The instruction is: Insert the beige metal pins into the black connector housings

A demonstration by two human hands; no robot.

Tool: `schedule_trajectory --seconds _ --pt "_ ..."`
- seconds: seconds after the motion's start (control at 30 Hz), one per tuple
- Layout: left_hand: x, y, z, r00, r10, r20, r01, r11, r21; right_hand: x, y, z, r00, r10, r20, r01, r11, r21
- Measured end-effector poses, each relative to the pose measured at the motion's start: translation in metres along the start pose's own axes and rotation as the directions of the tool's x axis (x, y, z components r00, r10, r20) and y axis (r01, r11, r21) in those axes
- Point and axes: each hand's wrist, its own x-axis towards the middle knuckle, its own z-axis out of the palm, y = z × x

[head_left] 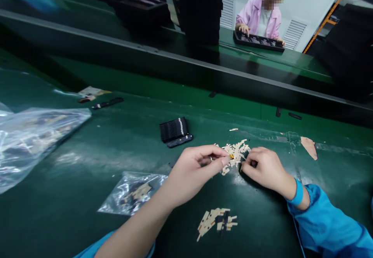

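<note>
My left hand [201, 162] is closed in a pinch on a small yellow-orange piece [231, 156], which sticks out past the fingertips. Just to the right, my right hand [264, 168] is curled low over the table, thumb and index finger together; anything in that pinch is too small to make out. Between and behind both hands lies a loose pile of small cream-coloured strips [237, 149]. Nearer to me is a second group of cream pieces [211, 219], with dark parts among them. A blue band circles my right wrist.
A stack of black slotted parts [174, 129] lies behind my left hand. Clear plastic bags [43, 133] with pieces inside lie at left, a smaller bag [136, 192] nearer. A dark ledge [186, 61] crosses the back; beyond it a co-worker [258, 15] handles a black tray [259, 41].
</note>
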Motion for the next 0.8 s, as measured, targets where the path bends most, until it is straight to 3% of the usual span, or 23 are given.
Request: schedule_trajectory --seconds 0.07,0.2,0.33,0.47,0.57,0.8 --pt "0.003 -0.003 0.002 0.993 -0.101 0.054 0.111 0.968 -0.226 -0.001 -0.001 0.003 0.995 -0.081 -0.059 0.084 0.995 0.049" --pt "0.006 -0.012 0.015 0.93 -0.207 0.304 0.342 0.793 -0.504 -0.003 -0.01 0.0 0.96 -0.133 -0.245 0.231 0.87 0.435" --pt "0.006 -0.018 0.024 0.872 -0.221 0.436 0.443 0.733 -0.516 -0.003 -0.019 -0.007 0.956 -0.066 -0.286 0.225 0.791 0.569" --pt "0.006 -0.024 0.025 0.818 -0.22 0.532 0.51 0.704 -0.494 -0.004 -0.021 -0.011 0.976 0.001 -0.22 0.148 0.736 0.66" --pt "0.006 -0.028 0.024 0.802 -0.213 0.558 0.529 0.687 -0.498 -0.004 -0.02 -0.011 0.986 0.033 -0.164 0.094 0.702 0.706" --pt "0.004 -0.033 0.025 0.744 -0.183 0.642 0.581 0.651 -0.488 -0.003 -0.018 -0.011 0.981 -0.046 -0.191 0.165 0.721 0.673"
